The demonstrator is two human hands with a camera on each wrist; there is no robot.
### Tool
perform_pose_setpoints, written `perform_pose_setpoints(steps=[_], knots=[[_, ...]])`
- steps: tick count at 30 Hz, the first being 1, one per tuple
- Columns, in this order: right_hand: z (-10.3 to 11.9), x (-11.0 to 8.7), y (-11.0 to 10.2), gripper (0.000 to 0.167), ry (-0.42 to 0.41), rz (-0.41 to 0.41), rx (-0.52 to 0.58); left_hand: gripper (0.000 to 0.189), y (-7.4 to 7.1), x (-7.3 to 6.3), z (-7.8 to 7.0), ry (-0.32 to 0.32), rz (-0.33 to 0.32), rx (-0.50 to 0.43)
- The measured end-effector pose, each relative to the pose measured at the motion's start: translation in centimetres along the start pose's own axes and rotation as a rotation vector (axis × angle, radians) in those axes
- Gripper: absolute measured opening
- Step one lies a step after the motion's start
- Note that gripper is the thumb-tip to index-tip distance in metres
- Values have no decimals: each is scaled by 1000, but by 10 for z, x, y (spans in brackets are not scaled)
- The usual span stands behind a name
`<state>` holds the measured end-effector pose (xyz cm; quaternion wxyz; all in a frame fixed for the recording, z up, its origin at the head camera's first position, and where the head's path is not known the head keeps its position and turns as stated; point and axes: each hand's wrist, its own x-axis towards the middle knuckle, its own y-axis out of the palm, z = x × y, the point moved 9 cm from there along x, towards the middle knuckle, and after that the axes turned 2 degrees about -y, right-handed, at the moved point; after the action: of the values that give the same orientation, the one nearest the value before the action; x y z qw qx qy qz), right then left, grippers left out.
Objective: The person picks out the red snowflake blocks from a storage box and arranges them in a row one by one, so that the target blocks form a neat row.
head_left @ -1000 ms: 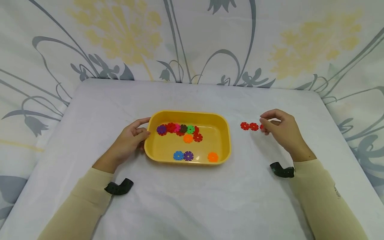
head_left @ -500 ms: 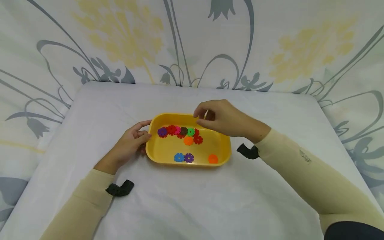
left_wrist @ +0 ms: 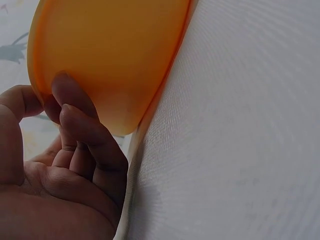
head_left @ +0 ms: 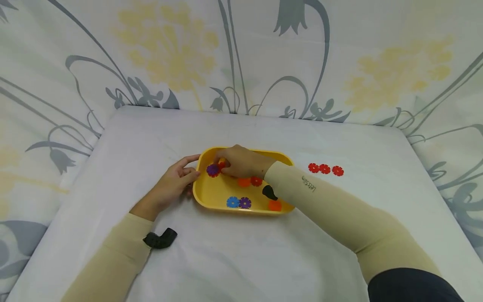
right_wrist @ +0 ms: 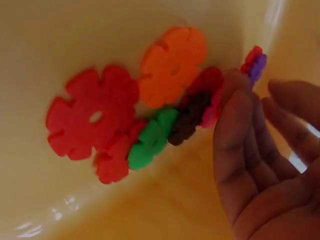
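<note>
A yellow plastic tray point(head_left: 211, 205) stands on the white cloth. At its left end my left hand point(head_left: 175, 180) grips the rim, the thumb at the edge and the other fingers against the outer wall. My right hand point(head_left: 243, 161) reaches into the tray from the right, fingertips at the red notched discs, with a gap between thumb and fingers. Near these fingers lie a purple disc point(head_left: 213, 169) over a red one, plus a brown disc point(right_wrist: 190, 117), a green disc point(right_wrist: 153, 138) and an orange disc point(right_wrist: 175, 65). The right hand and forearm hide part of the tray from the head view.
Right of the tray, three red flower-shaped discs point(head_left: 324, 168) lie in a row on the cloth. Inside the tray's near side are a blue disc point(head_left: 232, 202), a purple disc point(head_left: 245, 203) and another orange disc point(head_left: 275, 205). Flowered fabric point(head_left: 256, 54) rises behind.
My right hand has left a red disc at the end of the row and moved left, down into the tray. My left hand keeps its hold on the rim.
</note>
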<state>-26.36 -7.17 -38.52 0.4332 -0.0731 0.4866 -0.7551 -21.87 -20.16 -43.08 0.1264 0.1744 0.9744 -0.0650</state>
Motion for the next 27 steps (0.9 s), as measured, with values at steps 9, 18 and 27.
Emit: perform_pose_setpoints(steps=[9,18,27], knots=[[-6,4,3,28,42,-56,-110,53,0,0,-1,16,-3,25],[-9,4,6,22,63,-44,-77,53,1,1,1,-8,1,25],[-8,-16,-10,9,65,-8,65,54,2,2,0,9,14,15]])
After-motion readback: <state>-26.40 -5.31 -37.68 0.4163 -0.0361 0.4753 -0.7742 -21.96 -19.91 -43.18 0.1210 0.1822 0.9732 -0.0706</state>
